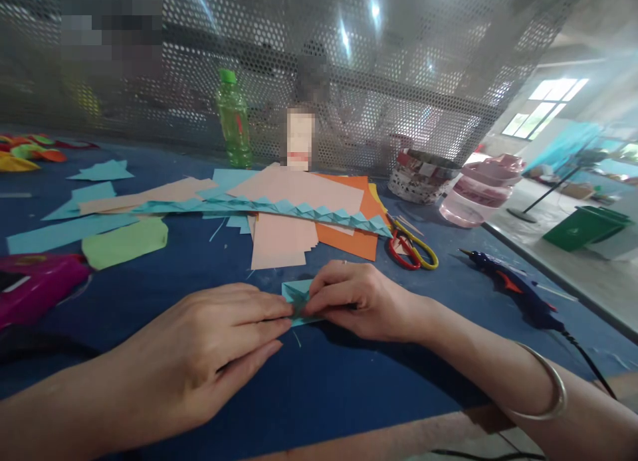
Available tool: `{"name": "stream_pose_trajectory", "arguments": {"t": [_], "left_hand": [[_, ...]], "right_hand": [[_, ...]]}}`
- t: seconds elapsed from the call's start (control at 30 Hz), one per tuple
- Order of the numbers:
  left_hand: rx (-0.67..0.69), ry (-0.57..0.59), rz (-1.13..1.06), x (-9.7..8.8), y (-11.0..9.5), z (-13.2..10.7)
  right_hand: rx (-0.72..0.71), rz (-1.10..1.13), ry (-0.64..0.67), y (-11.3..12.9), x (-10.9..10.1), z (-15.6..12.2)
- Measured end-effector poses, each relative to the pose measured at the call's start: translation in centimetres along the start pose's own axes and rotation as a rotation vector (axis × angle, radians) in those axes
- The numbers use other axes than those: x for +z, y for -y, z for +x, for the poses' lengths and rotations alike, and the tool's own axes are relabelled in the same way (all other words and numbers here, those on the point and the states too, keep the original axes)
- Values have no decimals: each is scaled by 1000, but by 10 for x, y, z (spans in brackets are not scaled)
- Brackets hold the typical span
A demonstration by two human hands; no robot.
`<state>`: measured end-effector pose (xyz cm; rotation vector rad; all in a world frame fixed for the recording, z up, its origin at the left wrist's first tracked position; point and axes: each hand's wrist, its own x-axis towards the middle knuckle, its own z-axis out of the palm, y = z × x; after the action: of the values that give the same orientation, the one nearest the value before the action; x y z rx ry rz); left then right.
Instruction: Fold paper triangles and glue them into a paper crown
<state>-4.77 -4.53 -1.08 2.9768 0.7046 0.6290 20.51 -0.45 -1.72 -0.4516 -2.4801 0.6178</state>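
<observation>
A small piece of light blue paper (295, 288), partly folded, lies on the blue tabletop between my hands. My right hand (356, 298) pinches its right part, thumb and fingers closed on it. Stretched nearly flat, my left hand (219, 338) touches the paper's left edge with its fingertips, the fingers lying side by side. Beyond them a long strip of folded blue paper points (279, 207) rests across a pile of pale pink sheets (284, 242) and orange sheets (349, 243). My fingers hide part of the small paper.
Scissors (428, 254) with red and yellow handles lie right of the pile. A dark blue glue gun (513, 285) is at the right, a magenta tool (44, 285) at the left. Behind stand a green bottle (233, 125), a woven basket (419, 175) and a pink jug (481, 192).
</observation>
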Motion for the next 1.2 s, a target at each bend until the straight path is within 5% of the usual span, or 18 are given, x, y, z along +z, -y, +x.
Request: {"name": "stream_pose_trajectory", "arguments": {"t": [0.7, 1.2], "left_hand": [[-55, 19, 15, 6, -1, 3], [-42, 6, 43, -1, -5, 6]], "right_hand": [[-9, -89, 44, 5, -3, -1], [-63, -354, 121, 12, -6, -1]]}}
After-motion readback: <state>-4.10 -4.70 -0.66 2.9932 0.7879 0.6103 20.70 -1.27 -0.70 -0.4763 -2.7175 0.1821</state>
